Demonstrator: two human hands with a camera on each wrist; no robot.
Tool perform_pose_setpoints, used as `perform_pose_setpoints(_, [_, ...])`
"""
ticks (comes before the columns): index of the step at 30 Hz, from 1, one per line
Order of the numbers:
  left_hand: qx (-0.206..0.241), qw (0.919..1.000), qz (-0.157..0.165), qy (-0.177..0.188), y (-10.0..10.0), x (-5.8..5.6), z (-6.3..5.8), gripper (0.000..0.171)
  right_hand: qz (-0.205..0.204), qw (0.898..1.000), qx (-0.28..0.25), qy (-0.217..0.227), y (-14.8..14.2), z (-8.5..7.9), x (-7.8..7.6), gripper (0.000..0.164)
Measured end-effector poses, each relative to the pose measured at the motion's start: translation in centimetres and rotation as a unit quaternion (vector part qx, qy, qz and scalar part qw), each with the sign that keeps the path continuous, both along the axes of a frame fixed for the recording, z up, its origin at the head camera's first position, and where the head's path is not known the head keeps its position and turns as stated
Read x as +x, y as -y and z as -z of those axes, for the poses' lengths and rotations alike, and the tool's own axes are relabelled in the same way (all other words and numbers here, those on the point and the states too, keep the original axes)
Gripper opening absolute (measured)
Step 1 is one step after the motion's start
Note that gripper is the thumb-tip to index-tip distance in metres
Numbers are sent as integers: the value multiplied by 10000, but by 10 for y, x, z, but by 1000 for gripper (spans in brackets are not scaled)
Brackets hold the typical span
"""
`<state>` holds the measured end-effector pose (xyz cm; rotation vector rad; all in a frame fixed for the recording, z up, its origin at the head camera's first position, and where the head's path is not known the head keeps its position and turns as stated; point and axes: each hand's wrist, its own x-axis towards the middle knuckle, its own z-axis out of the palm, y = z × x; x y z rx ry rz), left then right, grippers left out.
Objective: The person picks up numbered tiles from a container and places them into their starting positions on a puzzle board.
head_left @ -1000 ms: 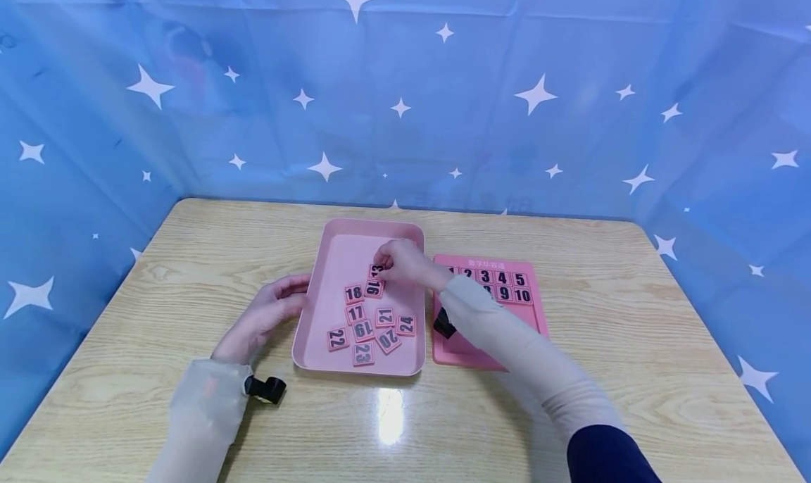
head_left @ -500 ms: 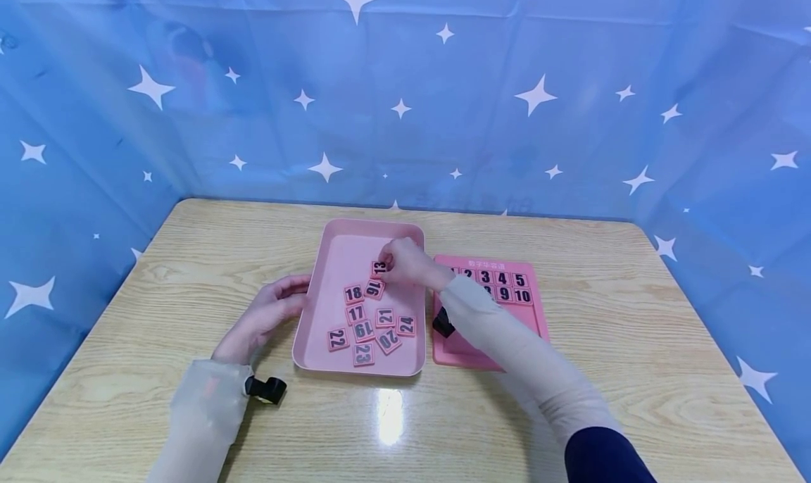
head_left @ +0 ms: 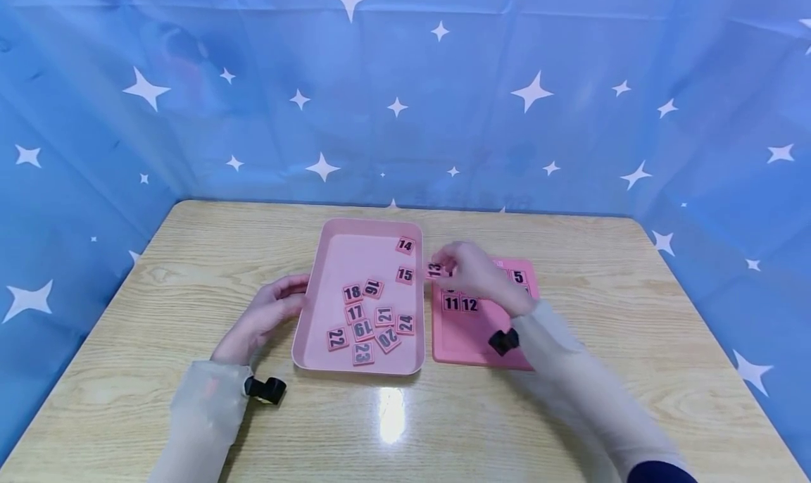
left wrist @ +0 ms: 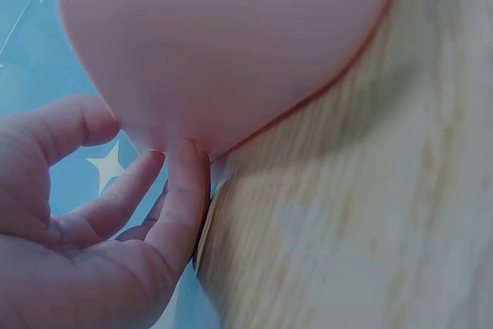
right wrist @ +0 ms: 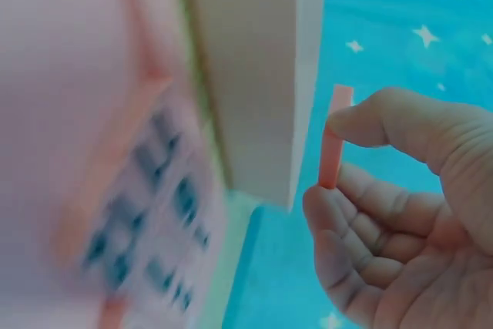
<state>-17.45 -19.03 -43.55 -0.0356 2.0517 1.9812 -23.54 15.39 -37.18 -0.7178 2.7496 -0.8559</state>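
Observation:
My right hand (head_left: 474, 270) pinches a pink tile numbered 13 (head_left: 434, 270) between thumb and fingers, above the left edge of a pink number puzzle board (head_left: 472, 341). In the right wrist view that tile (right wrist: 331, 156) shows edge-on, and the board's numbers are blurred at left. Tiles 11 (head_left: 451, 302) and 12 (head_left: 469, 304) lie on the board below a row partly covered by my hand. With its fingertips, my left hand (head_left: 269, 312) touches the outer left wall of a pink tray (head_left: 336, 265); the left wrist view shows fingers against that wall (left wrist: 223, 52).
Several loose number tiles lie in the tray, among them 14 (head_left: 405, 245), 15 (head_left: 405, 275) and 23 (head_left: 363, 354). Tray and board stand side by side on a wooden table (head_left: 602, 279). A blue starry cloth (head_left: 355, 67) hangs behind.
My right hand has carried tile 13 out of the tray, rightward to the board. Tiles 14 and 15 and tiles 11 and 12 have come into view. My left hand stays at the tray.

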Motion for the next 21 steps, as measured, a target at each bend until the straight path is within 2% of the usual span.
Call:
perform_pose_setpoints(9, [-145, 9999, 42, -41, 0, 0, -1, 55, 429, 9990, -24, -116, -62, 17, 37, 24])
perform_pose_setpoints(14, [-91, 10000, 14, -8, 0, 0, 0, 55, 776, 9969, 118, -23, -76, 22, 50, 23])
perform_pose_setpoints(21, [-109, 9999, -1, -43, 0, 0, 1, 55, 1075, 9932, 434, 42, -84, 32, 58, 22])
